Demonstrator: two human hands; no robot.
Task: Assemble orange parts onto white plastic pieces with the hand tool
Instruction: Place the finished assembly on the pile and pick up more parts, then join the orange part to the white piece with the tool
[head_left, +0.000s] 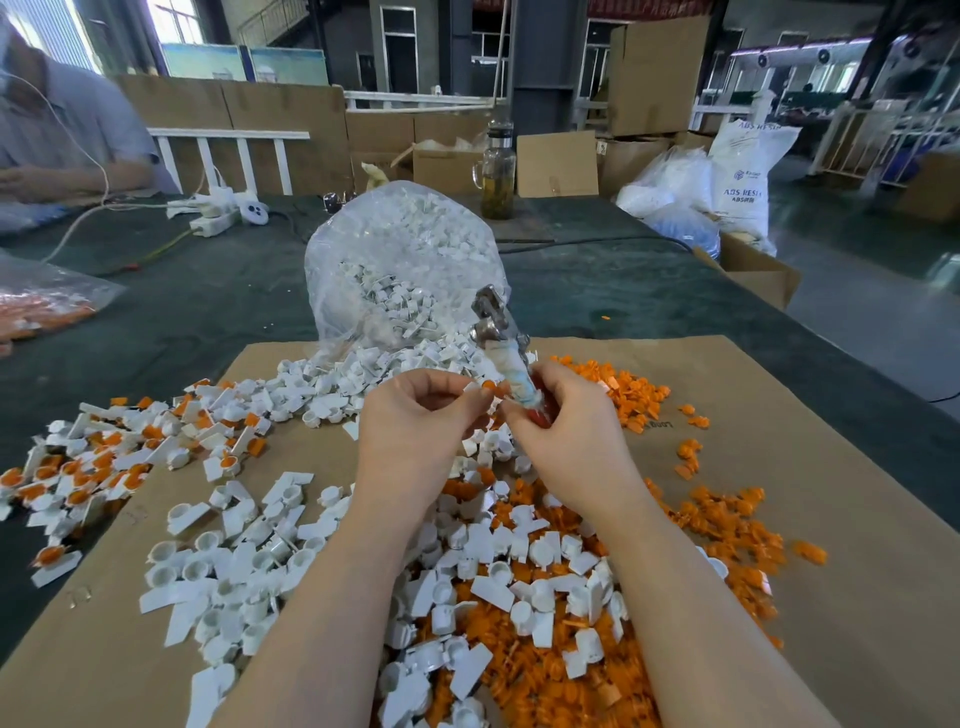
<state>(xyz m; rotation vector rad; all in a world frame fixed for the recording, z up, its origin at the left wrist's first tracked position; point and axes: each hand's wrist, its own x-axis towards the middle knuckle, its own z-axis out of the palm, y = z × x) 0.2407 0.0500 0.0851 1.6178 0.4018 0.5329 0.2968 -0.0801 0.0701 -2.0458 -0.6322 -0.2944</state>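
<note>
A glass bottle of yellow liquid stands at the far edge of a dark green desk, near a white power strip; cardboard boxes and a white ABS resin sack line the workshop floor behind

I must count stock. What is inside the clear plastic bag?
The clear plastic bag holds white plastic pieces, some spilling onto the cardboard sheet. Deeper layers are hidden.
</note>
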